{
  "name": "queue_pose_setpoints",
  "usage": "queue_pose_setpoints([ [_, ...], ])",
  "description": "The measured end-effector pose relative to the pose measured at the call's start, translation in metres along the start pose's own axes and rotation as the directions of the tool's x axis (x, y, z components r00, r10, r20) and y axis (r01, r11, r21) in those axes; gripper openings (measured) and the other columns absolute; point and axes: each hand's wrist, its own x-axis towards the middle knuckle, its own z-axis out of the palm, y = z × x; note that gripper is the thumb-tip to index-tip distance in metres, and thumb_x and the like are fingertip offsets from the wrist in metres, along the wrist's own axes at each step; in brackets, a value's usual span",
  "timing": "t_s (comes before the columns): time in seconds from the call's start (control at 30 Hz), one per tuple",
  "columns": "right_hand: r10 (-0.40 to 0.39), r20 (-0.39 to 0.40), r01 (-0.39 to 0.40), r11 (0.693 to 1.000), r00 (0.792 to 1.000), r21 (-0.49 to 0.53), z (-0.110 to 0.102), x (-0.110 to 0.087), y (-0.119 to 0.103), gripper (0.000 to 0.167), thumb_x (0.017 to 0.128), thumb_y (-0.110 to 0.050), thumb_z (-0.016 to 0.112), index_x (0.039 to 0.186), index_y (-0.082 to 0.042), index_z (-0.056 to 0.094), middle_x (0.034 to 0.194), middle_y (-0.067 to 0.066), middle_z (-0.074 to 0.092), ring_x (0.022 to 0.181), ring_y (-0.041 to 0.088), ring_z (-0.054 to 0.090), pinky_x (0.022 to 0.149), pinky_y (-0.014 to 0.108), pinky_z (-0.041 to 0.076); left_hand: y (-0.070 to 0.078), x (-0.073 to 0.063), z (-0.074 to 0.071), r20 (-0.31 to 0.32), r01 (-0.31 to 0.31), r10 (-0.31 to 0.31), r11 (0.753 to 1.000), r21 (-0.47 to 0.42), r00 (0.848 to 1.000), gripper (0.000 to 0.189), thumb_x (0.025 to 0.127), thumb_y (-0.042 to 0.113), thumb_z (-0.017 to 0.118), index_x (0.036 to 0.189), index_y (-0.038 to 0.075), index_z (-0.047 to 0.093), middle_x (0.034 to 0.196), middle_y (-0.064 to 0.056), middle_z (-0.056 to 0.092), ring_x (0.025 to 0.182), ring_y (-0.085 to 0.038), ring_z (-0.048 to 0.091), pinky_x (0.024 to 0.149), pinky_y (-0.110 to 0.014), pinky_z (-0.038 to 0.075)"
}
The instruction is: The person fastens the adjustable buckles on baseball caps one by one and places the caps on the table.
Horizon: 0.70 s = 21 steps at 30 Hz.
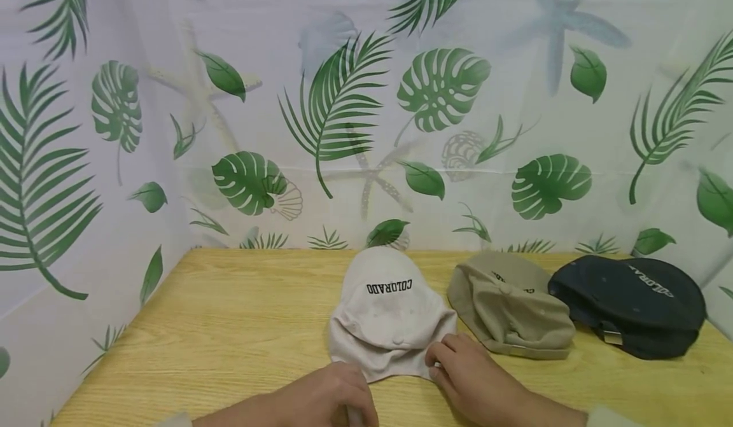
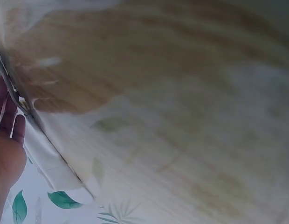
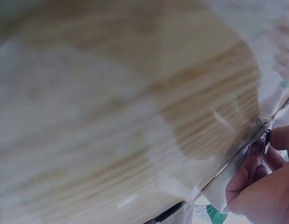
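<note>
A pale off-white cap (image 1: 395, 319) lies on the wooden table in the head view, its back edge toward me and its crumpled crown upward. Dark "COLORADO" lettering appears upside down on the far side. My right hand (image 1: 472, 373) pinches the near right edge of this cap; in the right wrist view thumb and fingers meet at a small dark piece (image 3: 267, 140). My left hand (image 1: 329, 398) is at the near left edge with curled fingers. In the left wrist view its fingers (image 2: 9, 114) reach to a dark edge; the exact contact is hard to see.
To the right lie a khaki cap (image 1: 515, 306) and a dark navy cap (image 1: 630, 306) with a metal buckle, side by side. The wooden table (image 1: 229, 312) extends to the left. A leaf-printed white cloth (image 1: 355, 210) hangs behind it.
</note>
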Motion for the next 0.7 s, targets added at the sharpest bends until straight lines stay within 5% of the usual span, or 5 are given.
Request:
queue_pose_setpoints([
  [0.23,-0.068,-0.013,0.068,0.996,0.998,0.063,-0.002,-0.003,0.003,0.012,0.095,-0.012,0.065,0.096,-0.023,0.07,0.085,-0.014,0.052,0.079,0.0,0.049,0.067,0.023,0.045,-0.004,-0.001,0.001,0.019,-0.096,0.095,0.99,0.099,0.995,0.015,0.087,0.033,0.07,0.092,0.02,0.075,0.093,0.01,0.071,0.094,0.002,0.057,0.087,-0.014,0.039],
  [0.47,-0.101,0.103,0.091,0.991,0.99,0.101,-0.007,-0.005,0.005,0.029,0.092,0.004,0.059,0.113,-0.012,0.071,0.091,-0.008,0.053,0.082,0.001,0.049,0.069,0.022,0.047,0.004,-0.001,0.002,0.046,-0.003,-0.003,0.991,0.131,0.999,0.013,0.09,0.035,0.067,0.091,0.023,0.071,0.09,0.016,0.068,0.091,0.006,0.05,0.083,-0.015,0.031],
  [0.7,-0.186,0.055,0.184,0.982,0.981,0.043,-0.009,-0.007,0.006,0.034,0.088,0.003,0.068,0.121,-0.007,0.069,0.094,-0.004,0.054,0.083,0.0,0.048,0.069,0.02,0.047,0.007,0.002,0.003,0.004,0.048,-0.049,0.987,0.151,0.999,0.007,0.087,0.032,0.07,0.085,0.026,0.066,0.08,0.021,0.062,0.082,0.011,0.044,0.079,-0.015,0.03],
])
